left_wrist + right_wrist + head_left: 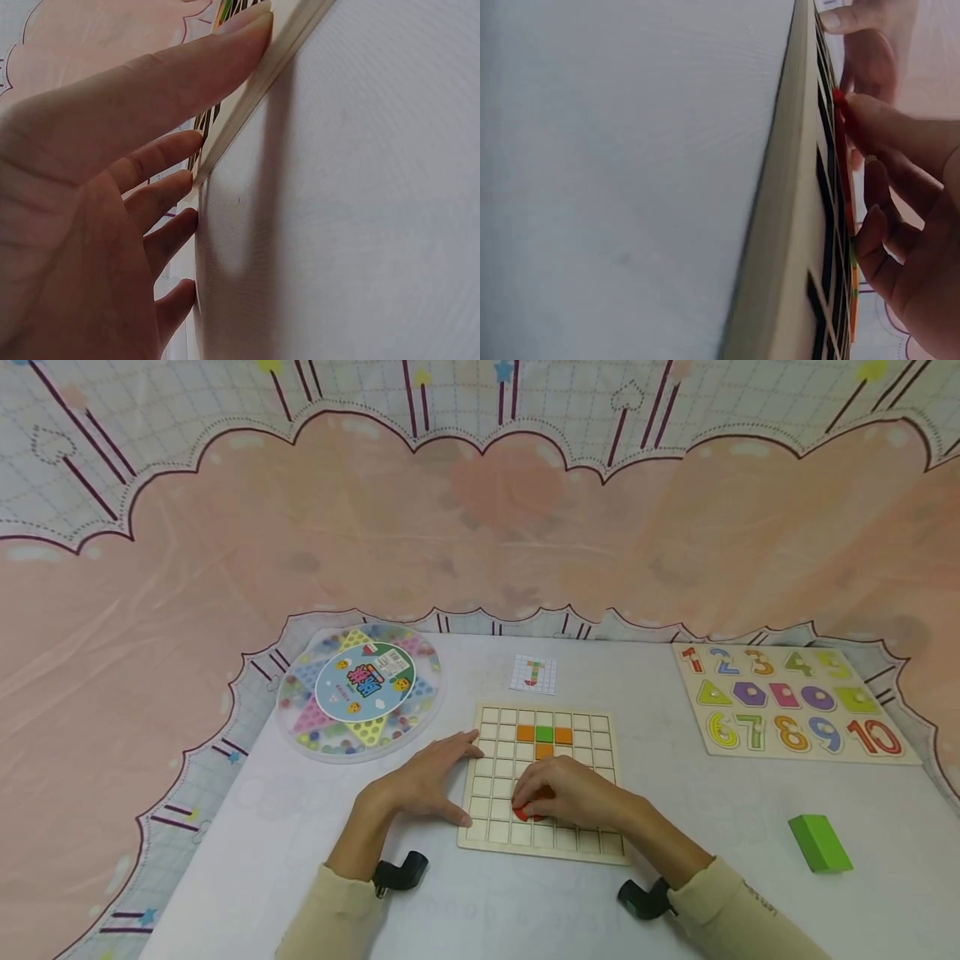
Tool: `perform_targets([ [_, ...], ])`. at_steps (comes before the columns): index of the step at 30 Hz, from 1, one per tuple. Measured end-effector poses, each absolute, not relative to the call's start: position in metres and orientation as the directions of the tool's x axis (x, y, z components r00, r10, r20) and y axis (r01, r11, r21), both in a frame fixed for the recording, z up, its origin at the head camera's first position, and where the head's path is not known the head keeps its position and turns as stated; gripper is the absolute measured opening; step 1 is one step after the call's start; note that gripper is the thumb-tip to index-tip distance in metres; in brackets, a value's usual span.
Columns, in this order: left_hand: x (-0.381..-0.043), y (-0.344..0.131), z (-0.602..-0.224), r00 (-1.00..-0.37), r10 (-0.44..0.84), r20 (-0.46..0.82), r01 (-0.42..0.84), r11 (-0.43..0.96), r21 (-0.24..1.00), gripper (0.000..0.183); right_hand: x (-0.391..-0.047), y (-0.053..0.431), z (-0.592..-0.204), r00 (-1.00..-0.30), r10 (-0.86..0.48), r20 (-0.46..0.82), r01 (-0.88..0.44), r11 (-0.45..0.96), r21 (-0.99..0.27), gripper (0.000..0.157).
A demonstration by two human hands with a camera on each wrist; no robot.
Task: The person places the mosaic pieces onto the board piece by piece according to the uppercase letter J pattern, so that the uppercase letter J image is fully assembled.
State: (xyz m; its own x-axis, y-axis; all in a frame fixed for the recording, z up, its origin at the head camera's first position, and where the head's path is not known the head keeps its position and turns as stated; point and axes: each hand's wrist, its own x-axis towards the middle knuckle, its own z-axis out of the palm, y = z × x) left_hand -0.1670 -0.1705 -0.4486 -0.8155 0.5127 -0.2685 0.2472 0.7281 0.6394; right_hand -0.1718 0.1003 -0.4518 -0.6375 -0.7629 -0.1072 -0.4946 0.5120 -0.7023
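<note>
A wooden grid board [487,835] lies on the white table. Orange and green squares [544,734] form a short row near its top, with an orange square [543,751] below the green one. My right hand [573,791] bends over the lower middle of the grid, thumb and fingers pinching a red piece [838,97] against the board; the fingers partly cover it. Another bit of red [538,817] shows beside it under the hand. My left hand [420,781] spreads along the board's left side, thumb and fingertips resting at its edge.
Behind the board lies a small card [533,674] with a coloured J-shaped pattern. A round, clear-edged game box [300,727] sits at the left. At the right are a number puzzle board [810,753] and a green block [819,843]. A patterned cloth hangs behind.
</note>
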Motion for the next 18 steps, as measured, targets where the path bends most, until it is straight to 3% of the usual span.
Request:
perform_targets([
  [11,-0.1678,-0.1722,-0.449,-0.819,0.51,-0.265,0.25,0.731,0.635,0.087,-0.1684,0.0959,-0.4514,-0.684,-0.726,-0.079,-0.533,0.571,-0.624,0.018],
  [18,-0.1673,-0.1712,-0.4489,-0.813,0.518,-0.267,0.254,0.727,0.638,0.087,-0.1679,0.0964,-0.4548,-0.711,-0.699,-0.076,-0.515,0.591,-0.621,0.013],
])
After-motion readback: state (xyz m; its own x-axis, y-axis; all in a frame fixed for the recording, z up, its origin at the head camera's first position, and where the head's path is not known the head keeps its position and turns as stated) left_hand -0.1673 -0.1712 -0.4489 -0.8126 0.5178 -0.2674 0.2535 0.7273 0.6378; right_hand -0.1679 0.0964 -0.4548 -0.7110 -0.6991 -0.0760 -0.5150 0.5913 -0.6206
